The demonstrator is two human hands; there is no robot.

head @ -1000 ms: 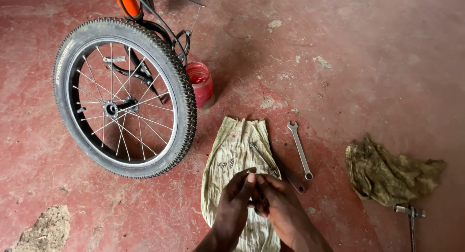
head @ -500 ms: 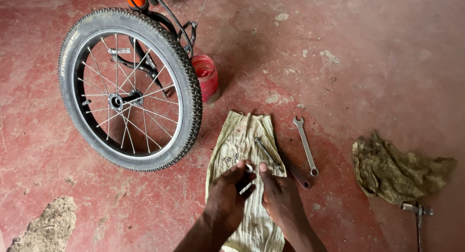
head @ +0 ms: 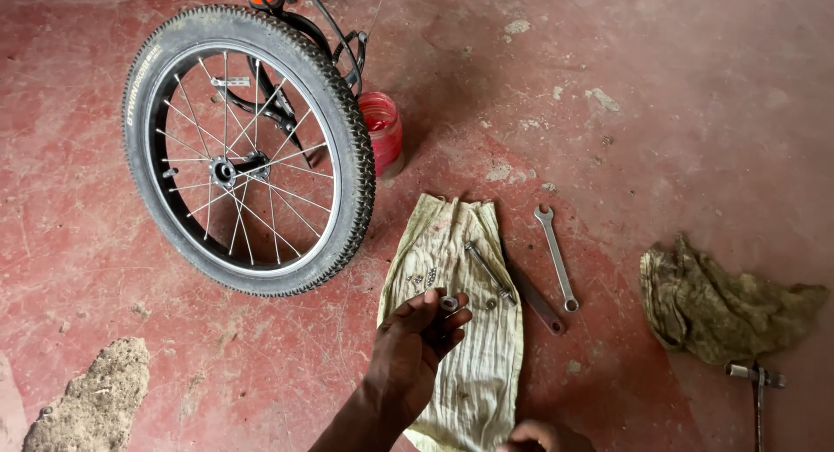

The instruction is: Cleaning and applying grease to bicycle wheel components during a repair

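Over the pale cloth (head: 473,330) near the wheel (head: 248,148), left hand (head: 417,352) pinches a small nut (head: 449,303) in its fingers (head: 452,317), sorting axle parts — next it wants careful placing.

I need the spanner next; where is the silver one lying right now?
The silver spanner lies on the red floor, right of the pale cloth, beside a dark flat tool.

left hand (head: 415,348) over pale striped cloth (head: 473,365), small metal nut (head: 449,303) at its fingertips | right hand (head: 543,436) low at frame edge, mostly cut off | thin steel axle rod (head: 486,268) on cloth | silver open-end spanner (head: 556,257) beside cloth on red concrete floor (head: 678,113) | black spoked bicycle wheel (head: 248,148) upper left | red plastic jar (head: 382,132) behind tyre | crumpled dirty olive rag (head: 721,304) right
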